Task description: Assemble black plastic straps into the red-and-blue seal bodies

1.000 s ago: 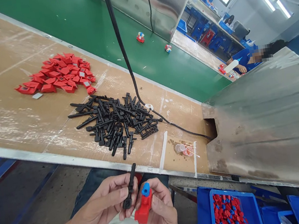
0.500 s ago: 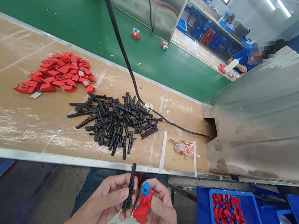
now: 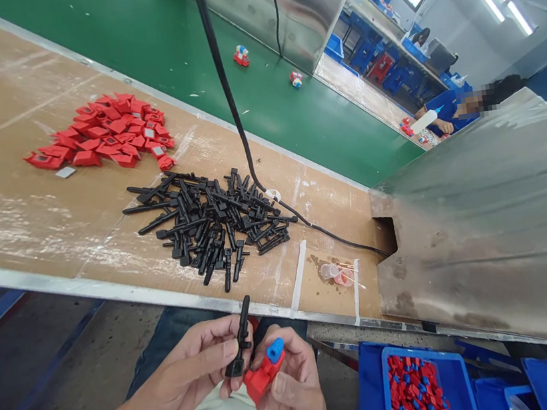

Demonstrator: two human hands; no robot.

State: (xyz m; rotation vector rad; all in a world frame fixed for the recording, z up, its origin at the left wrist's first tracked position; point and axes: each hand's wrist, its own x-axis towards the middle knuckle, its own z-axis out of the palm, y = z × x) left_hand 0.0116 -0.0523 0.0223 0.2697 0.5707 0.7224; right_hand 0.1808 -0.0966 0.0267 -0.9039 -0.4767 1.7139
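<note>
- Left hand (image 3: 195,373): closed around a black plastic stick (image 3: 240,341), pinched between thumb and fingers near its lower, wider end; the stick stands nearly upright, its narrow end pointing up past the fingertips.
- Right hand (image 3: 292,391): closed around a red part with a blue cap (image 3: 263,369), which lies tilted, the blue cap uppermost and to the right.
- Relation of the two held pieces: the foot of the black stick sits just beside the red body, at its upper left; whether they touch cannot be told. Both hands are held low, in front of the person's lap and below the table edge (image 3: 114,293).
- Above the grip, on the brown table top: a heap of black sticks (image 3: 210,223) of the same kind, lying criss-cross.
- Farther up and to the left of the grip: a heap of red pieces (image 3: 103,134), well apart from the black heap.
- A black cable (image 3: 234,116) hangs down to the table just right of the black heap.
- To the right of the grip, lower: a blue bin (image 3: 417,381) holding red parts with blue caps.
- Up and to the right, on the table: small clear cups (image 3: 337,272) between two strips of white tape.
- Beyond the table: a green belt (image 3: 182,49) carrying two small assembled pieces.
</note>
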